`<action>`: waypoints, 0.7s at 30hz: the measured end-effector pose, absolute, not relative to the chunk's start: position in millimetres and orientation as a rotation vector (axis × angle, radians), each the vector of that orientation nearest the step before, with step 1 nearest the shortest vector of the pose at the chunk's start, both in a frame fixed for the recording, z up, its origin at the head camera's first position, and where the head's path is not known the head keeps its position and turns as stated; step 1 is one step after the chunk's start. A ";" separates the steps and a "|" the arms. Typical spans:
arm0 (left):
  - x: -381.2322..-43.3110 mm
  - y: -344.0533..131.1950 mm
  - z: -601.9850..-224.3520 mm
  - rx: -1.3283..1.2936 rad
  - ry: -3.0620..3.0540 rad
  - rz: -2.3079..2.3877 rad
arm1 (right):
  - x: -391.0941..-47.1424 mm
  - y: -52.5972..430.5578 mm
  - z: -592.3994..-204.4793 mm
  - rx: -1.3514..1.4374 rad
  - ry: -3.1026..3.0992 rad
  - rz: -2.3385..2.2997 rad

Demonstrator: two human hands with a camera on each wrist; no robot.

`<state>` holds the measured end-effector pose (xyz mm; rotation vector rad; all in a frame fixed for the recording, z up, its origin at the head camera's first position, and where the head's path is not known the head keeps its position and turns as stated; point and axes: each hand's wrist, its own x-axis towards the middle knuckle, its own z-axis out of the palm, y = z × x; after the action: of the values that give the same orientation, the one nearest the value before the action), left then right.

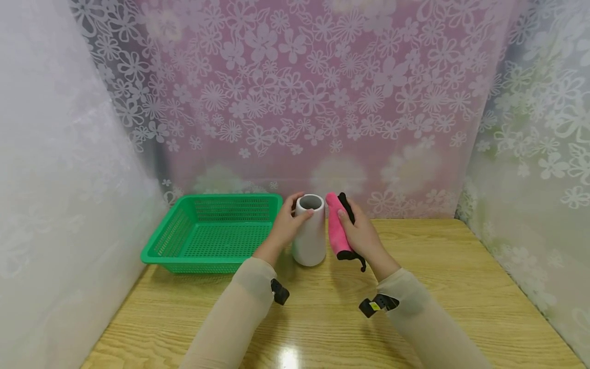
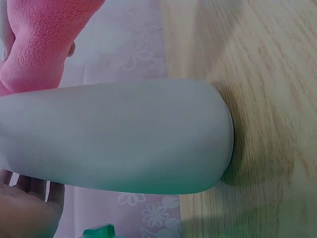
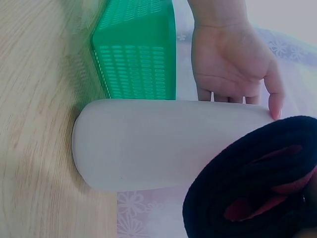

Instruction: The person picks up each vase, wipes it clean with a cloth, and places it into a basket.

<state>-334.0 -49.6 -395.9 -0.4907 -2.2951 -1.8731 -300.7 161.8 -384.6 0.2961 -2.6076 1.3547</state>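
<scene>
1. Head view: the white vase (image 1: 310, 238) stands upright on the table (image 1: 322, 328), with its round open top facing up.
2. Head view: the left hand (image 1: 287, 224) is at nine o'clock from the vase. It holds the vase near the top, with the thumb at the front.
3. Head view: the right hand (image 1: 361, 233) is at three o'clock from the vase. It grips a pink and black cloth (image 1: 338, 228) up off the table, just beside the vase.
4. Head view: a green basket (image 1: 198, 260) sits at nine o'clock, past the left hand. A flowery curtain (image 1: 295, 102) hangs at twelve o'clock.
5. Left wrist view: the vase looks sideways, its bottom pointing to three o'clock. The left hand is at eight o'clock, its fingertips hidden behind the vase. The cloth is at ten o'clock; I cannot tell if it touches the vase.
6. Right wrist view: the vase's bottom points to nine o'clock. The basket is at eleven, the left hand at one. The cloth, folded over, is at four o'clock and hides some of the vase.
</scene>
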 end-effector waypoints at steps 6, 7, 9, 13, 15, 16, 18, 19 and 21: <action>-336.7 -50.8 -395.2 -0.510 -2.274 -1.941 | -302.2 158.1 -388.4 0.364 -2.534 1.309; -337.0 -51.0 -395.1 -0.514 -2.272 -1.946 | -302.2 156.9 -389.4 0.379 -2.517 1.297; -337.1 -51.4 -395.0 -0.525 -2.270 -1.945 | -302.4 154.2 -391.9 0.414 -2.478 1.277; -336.5 -51.8 -395.3 -0.530 -2.263 -1.960 | -302.3 147.8 -398.0 0.470 -2.411 1.244; -336.2 -51.9 -395.7 -0.529 -2.258 -1.978 | -302.2 144.8 -401.3 0.479 -2.385 1.229; -336.1 -51.8 -395.8 -0.525 -2.259 -1.984 | -301.9 143.5 -402.8 0.479 -2.374 1.220; -336.2 -51.5 -396.2 -0.519 -2.259 -1.993 | -301.8 141.3 -405.7 0.482 -2.349 1.209; -336.7 -51.4 -396.6 -0.518 -2.260 -1.996 | -301.9 140.5 -407.1 0.485 -2.339 1.200; -336.9 -51.0 -396.9 -0.516 -2.258 -2.005 | -302.4 138.9 -409.3 0.491 -2.322 1.183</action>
<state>-336.9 -51.0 -396.9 -0.5159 -2.2583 -2.0050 -302.4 138.9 -409.3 0.4913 -2.3225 1.1827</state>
